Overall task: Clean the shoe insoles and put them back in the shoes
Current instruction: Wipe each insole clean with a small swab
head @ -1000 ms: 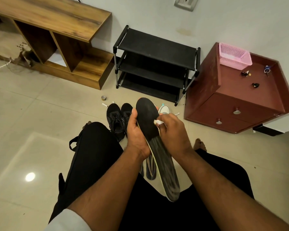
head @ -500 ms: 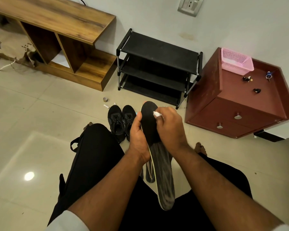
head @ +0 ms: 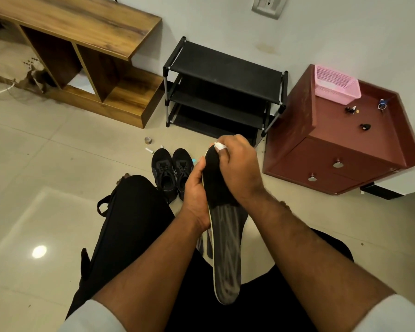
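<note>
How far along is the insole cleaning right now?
Done: at least one insole is out of the shoes. In hand: the left hand holds the insole while the right hand works a small white object at its toe end. Left: finishing, then refitting insoles in the black shoes on the floor.

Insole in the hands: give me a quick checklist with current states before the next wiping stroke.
1. Insole held: ok, the left hand grips its left edge.
2. Wiper in hand: ok, the right hand pinches a small white piece at the toe end; what it is, cannot tell.
3. Toe half wiped: cannot tell, it looks plain dark.
4. Heel half clean: not ok, grey streaks show.
5. Shoes ready to take it back: ok, the pair stands on the floor in front.
6. Second insole: cannot tell, only strips show under the held one.
</note>
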`<state>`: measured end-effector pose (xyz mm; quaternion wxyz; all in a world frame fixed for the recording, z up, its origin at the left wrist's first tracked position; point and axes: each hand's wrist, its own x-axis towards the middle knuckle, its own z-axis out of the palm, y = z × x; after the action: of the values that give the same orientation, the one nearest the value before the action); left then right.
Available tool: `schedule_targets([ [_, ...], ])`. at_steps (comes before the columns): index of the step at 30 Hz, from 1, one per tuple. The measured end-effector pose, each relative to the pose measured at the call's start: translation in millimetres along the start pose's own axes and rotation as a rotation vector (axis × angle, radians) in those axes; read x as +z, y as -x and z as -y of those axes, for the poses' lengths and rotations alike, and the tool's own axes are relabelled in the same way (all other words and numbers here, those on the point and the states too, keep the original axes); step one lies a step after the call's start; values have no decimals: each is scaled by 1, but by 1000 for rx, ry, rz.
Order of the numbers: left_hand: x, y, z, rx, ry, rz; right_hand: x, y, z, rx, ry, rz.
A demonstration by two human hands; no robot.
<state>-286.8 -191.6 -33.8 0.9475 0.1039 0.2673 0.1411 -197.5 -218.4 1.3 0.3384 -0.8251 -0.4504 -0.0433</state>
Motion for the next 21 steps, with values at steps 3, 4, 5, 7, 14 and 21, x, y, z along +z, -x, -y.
schedule_targets([
  [3, 2, 0, 3, 46, 4, -26, 2, 10, 8, -166, -4, 66],
  [4, 2, -1, 3, 46, -14, -29, 2, 9, 5, -163, -10, 79],
  [5, 2, -1, 2, 32, -35, -19, 2, 6, 0, -128, -22, 67],
  [7, 1, 0, 1, -6, -68, 4, -1, -2, -12, -32, -28, -2],
  [14, -1, -4, 5, -3, -82, -10, -6, 2, -26, 13, 44, -43],
  [21, -5, -9, -9, 27, 24, -83, -16, 72, -30, -3, -39, 224],
])
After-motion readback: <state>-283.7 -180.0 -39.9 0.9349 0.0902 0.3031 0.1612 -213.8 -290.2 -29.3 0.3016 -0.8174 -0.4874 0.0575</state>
